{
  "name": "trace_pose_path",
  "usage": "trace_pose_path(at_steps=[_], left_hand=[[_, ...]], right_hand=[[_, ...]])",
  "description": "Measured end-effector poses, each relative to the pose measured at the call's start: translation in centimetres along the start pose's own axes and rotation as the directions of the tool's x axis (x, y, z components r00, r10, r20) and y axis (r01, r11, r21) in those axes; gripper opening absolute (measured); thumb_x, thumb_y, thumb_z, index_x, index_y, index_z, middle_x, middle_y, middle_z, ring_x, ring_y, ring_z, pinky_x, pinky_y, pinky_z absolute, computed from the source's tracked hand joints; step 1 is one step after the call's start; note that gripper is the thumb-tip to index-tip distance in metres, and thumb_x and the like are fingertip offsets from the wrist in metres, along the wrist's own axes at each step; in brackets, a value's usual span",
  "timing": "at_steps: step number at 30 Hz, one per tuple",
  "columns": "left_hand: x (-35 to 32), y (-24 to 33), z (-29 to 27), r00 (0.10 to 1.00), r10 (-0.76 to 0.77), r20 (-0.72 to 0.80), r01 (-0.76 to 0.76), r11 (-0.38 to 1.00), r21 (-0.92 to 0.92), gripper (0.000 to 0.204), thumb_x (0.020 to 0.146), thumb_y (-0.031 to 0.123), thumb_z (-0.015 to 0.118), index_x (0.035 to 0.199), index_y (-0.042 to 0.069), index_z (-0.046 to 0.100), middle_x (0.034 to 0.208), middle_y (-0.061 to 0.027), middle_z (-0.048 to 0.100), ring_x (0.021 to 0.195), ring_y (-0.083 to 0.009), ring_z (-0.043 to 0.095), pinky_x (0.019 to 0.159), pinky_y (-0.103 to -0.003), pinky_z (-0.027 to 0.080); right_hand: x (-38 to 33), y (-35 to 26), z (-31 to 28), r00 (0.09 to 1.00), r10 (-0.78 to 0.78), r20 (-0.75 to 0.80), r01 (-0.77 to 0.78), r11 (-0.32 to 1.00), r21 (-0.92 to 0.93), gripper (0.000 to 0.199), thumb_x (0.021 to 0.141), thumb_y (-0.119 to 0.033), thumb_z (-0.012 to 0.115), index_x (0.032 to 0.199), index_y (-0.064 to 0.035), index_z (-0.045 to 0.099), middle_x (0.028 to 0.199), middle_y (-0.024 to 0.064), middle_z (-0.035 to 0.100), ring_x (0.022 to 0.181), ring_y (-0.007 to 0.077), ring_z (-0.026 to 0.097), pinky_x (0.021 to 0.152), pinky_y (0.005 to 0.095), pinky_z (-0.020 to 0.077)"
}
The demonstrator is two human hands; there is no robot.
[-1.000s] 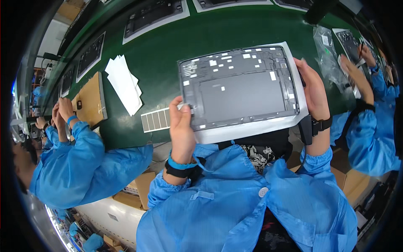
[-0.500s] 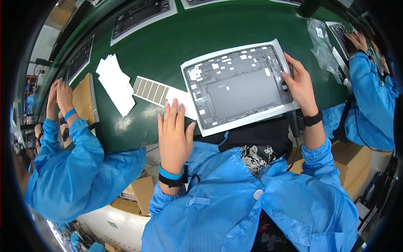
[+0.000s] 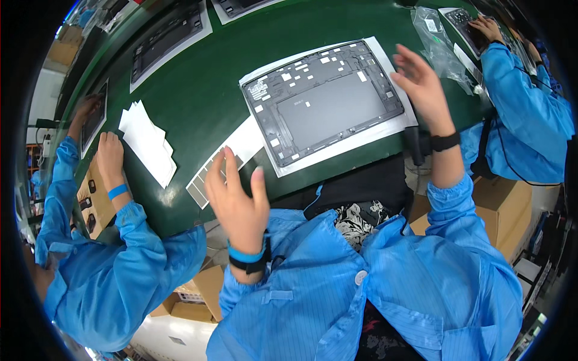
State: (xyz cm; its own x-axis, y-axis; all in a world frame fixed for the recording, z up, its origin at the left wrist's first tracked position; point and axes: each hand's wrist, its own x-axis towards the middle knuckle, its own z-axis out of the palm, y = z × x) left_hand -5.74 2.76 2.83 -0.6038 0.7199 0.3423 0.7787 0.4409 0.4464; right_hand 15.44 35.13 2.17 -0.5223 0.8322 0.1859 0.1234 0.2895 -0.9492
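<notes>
A dark grey tablet housing (image 3: 331, 95) with small white pads lies on a white sheet (image 3: 376, 127), tilted a little, on the green table. My right hand (image 3: 424, 90) is just off its right edge, fingers apart and holding nothing. My left hand (image 3: 236, 201) is over a white backing strip with grey rectangular stickers (image 3: 200, 188). Its thumb stands apart from its fingers, and the fingertips cover part of the strip. The strip's white end (image 3: 244, 144) reaches to the housing's left side.
Fanned white sheets (image 3: 147, 144) lie to the left. More housings (image 3: 168, 45) line the far edge. A clear plastic bag (image 3: 436, 45) sits at the far right. A co-worker's hand (image 3: 110, 157) is at the left, another's (image 3: 486, 29) at the far right.
My right hand has let go of the housing's right edge. The sticker strip has swung round, its stickered end now toward me, and my left hand has turned. The left co-worker's hands have parted.
</notes>
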Motion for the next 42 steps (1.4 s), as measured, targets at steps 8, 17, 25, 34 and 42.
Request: trace_pose_path(at_steps=[8, 17, 25, 34, 42], left_hand=[[-0.1, -2.7, -0.5, 0.973, 0.072, 0.217, -0.115, 0.975, 0.190, 0.057, 0.090, 0.026, 0.065, 0.143, 0.012, 0.049, 0.150, -0.0183, 0.039, 0.139, -0.0404, 0.034, 0.114, -0.052, 0.026], [-0.4, -3.5, 0.5, 0.991, 0.039, 0.125, -0.049, 0.995, 0.085, 0.054, 0.091, 0.023, 0.063, 0.139, 0.002, 0.050, 0.145, -0.0134, 0.048, 0.139, -0.0330, 0.040, 0.115, -0.054, 0.024], [-0.3, -3.8, 0.4, 0.992, 0.034, 0.118, -0.046, 0.994, 0.102, 0.051, 0.091, 0.024, 0.062, 0.135, 0.001, 0.052, 0.144, -0.0136, 0.049, 0.138, -0.0333, 0.040, 0.115, -0.055, 0.025], [-0.2, -3.8, 0.3, 0.992, 0.033, 0.123, -0.044, 0.995, 0.087, 0.050, 0.091, 0.021, 0.061, 0.136, 0.002, 0.053, 0.144, -0.0130, 0.049, 0.138, -0.0339, 0.041, 0.114, -0.054, 0.026], [-0.6, -3.2, 0.2, 0.993, -0.022, 0.114, 0.008, 0.993, 0.118, 0.051, 0.089, 0.026, 0.067, 0.136, 0.010, 0.056, 0.146, -0.0145, 0.047, 0.138, -0.0373, 0.039, 0.111, -0.061, 0.026]], right_hand=[[-5.5, -6.8, 2.4, 0.986, -0.010, 0.164, -0.073, 0.870, 0.488, 0.048, 0.092, -0.026, 0.064, 0.128, 0.0060, 0.056, 0.081, 0.0005, 0.053, 0.073, 0.0084, 0.044, 0.067, 0.0222, 0.0369], [-5.0, -9.0, 19.7, 0.859, 0.039, 0.511, -0.038, 0.999, -0.012, 0.024, 0.095, -0.019, 0.062, 0.100, 0.0021, 0.071, 0.065, 0.0029, 0.063, 0.061, 0.0058, 0.053, 0.054, 0.0243, 0.0421], [-4.8, -7.7, 21.0, 0.907, 0.086, 0.411, -0.084, 0.996, -0.022, 0.019, 0.093, -0.015, 0.062, 0.096, 0.0026, 0.069, 0.066, 0.0026, 0.063, 0.058, 0.0050, 0.055, 0.052, 0.0235, 0.0426], [-5.3, -7.8, 21.5, 0.893, 0.206, 0.399, -0.340, 0.891, 0.302, 0.021, 0.095, -0.012, 0.059, 0.105, 0.0055, 0.065, 0.072, 0.0060, 0.066, 0.057, 0.0098, 0.063, 0.049, 0.0234, 0.0476], [-5.7, -8.0, 22.0, 0.871, 0.209, 0.445, -0.351, 0.899, 0.263, 0.023, 0.096, -0.010, 0.059, 0.111, 0.0055, 0.066, 0.071, 0.0055, 0.065, 0.056, 0.0072, 0.061, 0.047, 0.0204, 0.0463]])
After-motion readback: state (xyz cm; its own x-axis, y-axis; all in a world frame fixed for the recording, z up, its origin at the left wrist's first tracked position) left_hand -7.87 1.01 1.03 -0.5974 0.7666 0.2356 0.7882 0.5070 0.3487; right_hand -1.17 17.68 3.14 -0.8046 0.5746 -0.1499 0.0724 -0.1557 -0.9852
